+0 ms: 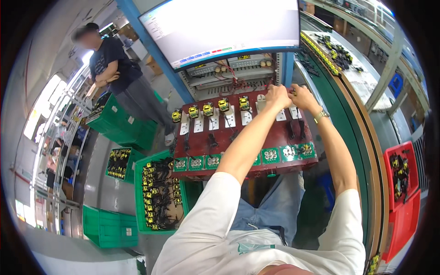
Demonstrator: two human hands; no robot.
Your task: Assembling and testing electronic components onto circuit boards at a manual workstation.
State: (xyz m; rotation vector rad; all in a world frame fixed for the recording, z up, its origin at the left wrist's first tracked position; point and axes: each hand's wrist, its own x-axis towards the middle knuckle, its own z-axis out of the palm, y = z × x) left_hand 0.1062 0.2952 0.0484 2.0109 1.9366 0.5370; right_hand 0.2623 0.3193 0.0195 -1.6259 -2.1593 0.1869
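My two hands reach to the far right part of a dark red test bench [256,133]. My left hand [277,97] has its fingers curled down over a white socket plate. Close beside it, my right hand [303,98] is closed, fingertips bent inward; a bit of yellow shows there, too small to name. To the left, several small circuit boards with yellow transformers [224,105] stand along white socket plates [213,121]. Black cables [212,140] hang from them across the red top. Green contact boards [270,156] line the bench's near edge.
A large monitor [224,27] hangs above wired equipment [233,78]. Left of the bench, a green crate [139,201] holds rows of yellow-and-black boards. A person [114,64] stands beyond green bins [117,121]. On the right runs a green conveyor [341,119], with a red bin [389,183] past it.
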